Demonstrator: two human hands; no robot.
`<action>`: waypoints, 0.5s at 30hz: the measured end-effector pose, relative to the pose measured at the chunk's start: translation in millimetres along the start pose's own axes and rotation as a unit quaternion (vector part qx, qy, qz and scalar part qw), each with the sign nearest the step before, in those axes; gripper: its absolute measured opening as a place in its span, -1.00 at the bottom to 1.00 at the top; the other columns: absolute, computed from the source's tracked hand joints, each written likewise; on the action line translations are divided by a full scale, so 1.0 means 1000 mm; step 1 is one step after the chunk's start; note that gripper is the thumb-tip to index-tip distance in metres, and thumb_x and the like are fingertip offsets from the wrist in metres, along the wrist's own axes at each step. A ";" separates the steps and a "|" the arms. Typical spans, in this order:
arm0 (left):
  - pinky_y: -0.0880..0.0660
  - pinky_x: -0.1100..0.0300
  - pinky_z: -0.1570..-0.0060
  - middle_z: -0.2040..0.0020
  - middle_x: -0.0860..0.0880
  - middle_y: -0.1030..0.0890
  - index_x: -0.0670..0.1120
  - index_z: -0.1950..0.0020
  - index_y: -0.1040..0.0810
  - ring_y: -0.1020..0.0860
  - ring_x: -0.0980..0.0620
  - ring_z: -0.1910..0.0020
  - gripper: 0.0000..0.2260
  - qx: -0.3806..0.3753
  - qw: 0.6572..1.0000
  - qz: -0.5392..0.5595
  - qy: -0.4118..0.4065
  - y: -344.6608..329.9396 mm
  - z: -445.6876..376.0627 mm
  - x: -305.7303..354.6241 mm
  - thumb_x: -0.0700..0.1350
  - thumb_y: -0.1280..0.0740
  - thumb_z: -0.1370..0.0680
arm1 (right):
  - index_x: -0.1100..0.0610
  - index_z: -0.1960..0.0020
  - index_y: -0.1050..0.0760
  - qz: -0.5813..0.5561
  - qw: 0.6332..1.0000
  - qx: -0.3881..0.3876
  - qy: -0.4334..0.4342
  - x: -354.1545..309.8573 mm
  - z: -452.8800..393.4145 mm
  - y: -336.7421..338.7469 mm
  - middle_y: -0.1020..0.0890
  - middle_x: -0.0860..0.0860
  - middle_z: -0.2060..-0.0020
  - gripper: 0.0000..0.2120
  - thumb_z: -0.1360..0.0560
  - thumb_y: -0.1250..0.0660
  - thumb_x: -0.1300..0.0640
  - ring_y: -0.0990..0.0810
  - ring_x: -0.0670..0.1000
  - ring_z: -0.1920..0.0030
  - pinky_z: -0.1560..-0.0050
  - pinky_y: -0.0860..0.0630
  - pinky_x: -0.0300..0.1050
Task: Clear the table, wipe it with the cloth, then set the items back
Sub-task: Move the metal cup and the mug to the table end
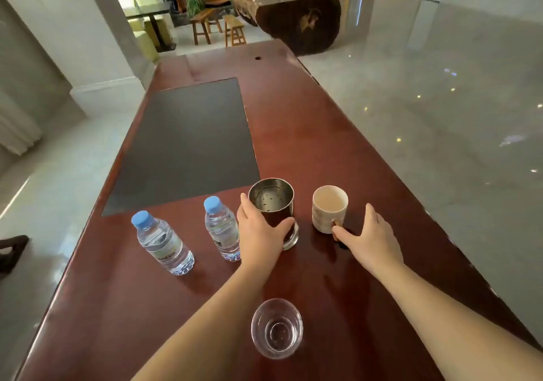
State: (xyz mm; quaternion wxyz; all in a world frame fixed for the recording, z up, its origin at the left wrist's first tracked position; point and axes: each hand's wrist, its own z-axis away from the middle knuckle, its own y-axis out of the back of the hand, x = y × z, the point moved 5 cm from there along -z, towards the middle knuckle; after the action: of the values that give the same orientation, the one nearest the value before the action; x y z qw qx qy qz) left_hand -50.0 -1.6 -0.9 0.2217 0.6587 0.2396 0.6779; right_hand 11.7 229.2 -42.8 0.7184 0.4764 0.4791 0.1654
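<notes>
On the long red-brown table (308,134) stand a metal canister (271,201), a cream mug (329,207), two water bottles with blue caps (163,242) (221,228) and a clear glass (277,328). My left hand (258,233) is wrapped around the canister's near side, thumb on its right, fingers on its left. My right hand (370,239) lies beside the mug with fingers spread, a fingertip touching the mug's brown handle. No cloth is in view.
A dark rectangular mat (188,145) lies on the table beyond the bottles. A small hole marks the table's far end (258,58). Shiny floor lies to the right, a pillar to the left, wooden stools and a dark carved bench farther back.
</notes>
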 end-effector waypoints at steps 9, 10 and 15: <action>-0.20 -0.01 -0.43 -0.56 -0.08 -0.10 -0.09 -0.57 0.17 -0.13 -0.03 -0.53 0.15 0.021 0.997 0.050 0.061 -0.023 -0.017 -0.017 0.14 -0.57 -0.29 | 0.08 -0.57 0.00 -0.051 0.998 -0.033 -0.006 0.011 -0.034 -0.027 -0.26 0.08 -0.53 0.07 -0.29 -0.37 -0.41 -0.25 0.14 -0.50 -0.34 -0.33 0.13; -0.19 -0.01 -0.43 -0.57 -0.06 -0.10 -0.07 -0.57 0.17 -0.12 -0.02 -0.53 0.16 0.023 0.996 0.061 0.062 -0.024 -0.020 -0.019 0.14 -0.58 -0.28 | 0.08 -0.57 0.01 -0.060 0.997 -0.038 -0.008 0.011 -0.037 -0.029 -0.25 0.08 -0.53 0.10 -0.26 -0.38 -0.42 -0.25 0.14 -0.50 -0.34 -0.34 0.14; -0.18 0.01 -0.43 -0.57 0.00 -0.11 0.00 -0.57 0.15 -0.13 0.02 -0.53 0.16 0.027 0.993 0.094 0.067 -0.032 -0.030 -0.021 0.16 -0.59 -0.24 | 0.06 -0.58 0.03 -0.092 0.994 -0.053 -0.010 0.010 -0.051 -0.038 -0.23 0.06 -0.54 0.19 -0.18 -0.38 -0.47 -0.23 0.13 -0.50 -0.35 -0.33 0.13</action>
State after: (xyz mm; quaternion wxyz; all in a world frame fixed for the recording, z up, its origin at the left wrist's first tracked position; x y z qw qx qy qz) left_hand -80.1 9.6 -37.4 0.1228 0.6374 0.2093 0.7314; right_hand -34.9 243.8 -84.1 0.7596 0.3933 0.5042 0.1182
